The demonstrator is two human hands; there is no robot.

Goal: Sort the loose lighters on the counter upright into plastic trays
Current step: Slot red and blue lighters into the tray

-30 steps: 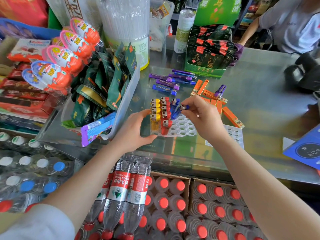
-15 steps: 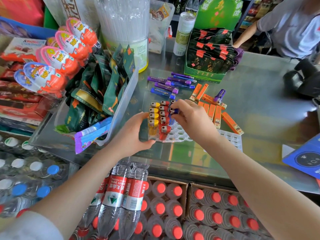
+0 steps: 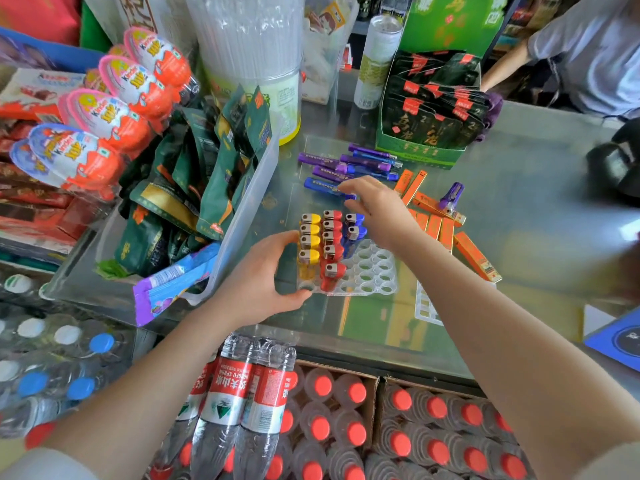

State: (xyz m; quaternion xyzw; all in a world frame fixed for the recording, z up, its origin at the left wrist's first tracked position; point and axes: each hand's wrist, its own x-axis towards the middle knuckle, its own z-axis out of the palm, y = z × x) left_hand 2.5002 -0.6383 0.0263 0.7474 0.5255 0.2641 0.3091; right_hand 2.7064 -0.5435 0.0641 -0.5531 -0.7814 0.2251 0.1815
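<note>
Left hand: I see my left hand (image 3: 263, 282) gripping the clear tray (image 3: 367, 271) at its 9 o'clock edge, thumb under the near corner, fingers curled against the yellow lighters (image 3: 309, 244).
Right hand: my right hand (image 3: 377, 209) hovers at the tray's 12 o'clock, fingertips (image 3: 349, 202) bent down over a loose blue lighter (image 3: 325, 186); I cannot tell whether they pinch it.
Tray: yellow, red (image 3: 331, 247) and blue (image 3: 353, 228) lighters stand upright in three rows; sockets toward 3 o'clock hold nothing.
Loose lighters: purple and blue ones (image 3: 360, 162) lie flat at 12 o'clock, orange ones (image 3: 446, 226) at 2 o'clock.
Surface: a glass counter (image 3: 536, 220).
Room: snack packets (image 3: 194, 181) at 9 o'clock, bottled water (image 3: 242, 403) below, a seated person (image 3: 588, 46) at 1 o'clock.
</note>
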